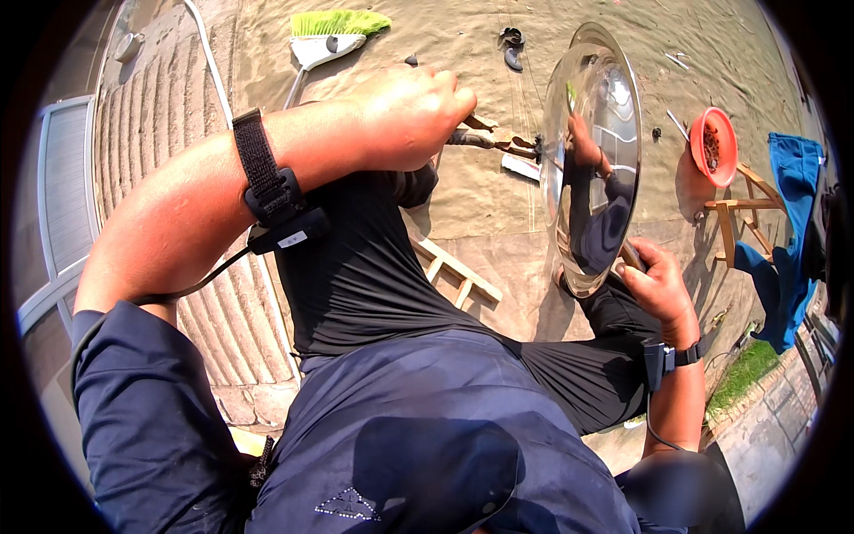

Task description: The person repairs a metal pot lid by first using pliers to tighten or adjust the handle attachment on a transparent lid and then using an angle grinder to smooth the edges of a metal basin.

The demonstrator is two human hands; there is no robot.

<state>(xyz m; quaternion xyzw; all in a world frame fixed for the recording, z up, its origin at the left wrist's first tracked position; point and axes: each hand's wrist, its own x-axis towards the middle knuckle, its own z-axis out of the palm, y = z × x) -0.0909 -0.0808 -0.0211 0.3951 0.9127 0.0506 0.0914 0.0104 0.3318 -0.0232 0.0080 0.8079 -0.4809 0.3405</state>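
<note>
A shiny round metal pot lid [594, 160] stands nearly on edge in front of me, its mirror-like face reflecting my arms and clothes. My right hand [660, 283] grips its lower rim, thumb on the near side; the other fingers are partly hidden. My left hand [416, 116] is closed around the handles of a rusty tool that looks like pliers [511, 145]. The tool's dark end reaches the left side of the lid. From this angle I cannot tell whether its jaws grip the lid. Under the tool lies a white strip [520, 167].
A broom with green bristles [338, 27] lies at the far left, dark broken pieces [512, 49] farther along. At right are a red bowl [714, 147] of brown bits and a wooden stool [747, 205] with blue cloth [792, 240]. A wooden frame [458, 274] lies near my legs.
</note>
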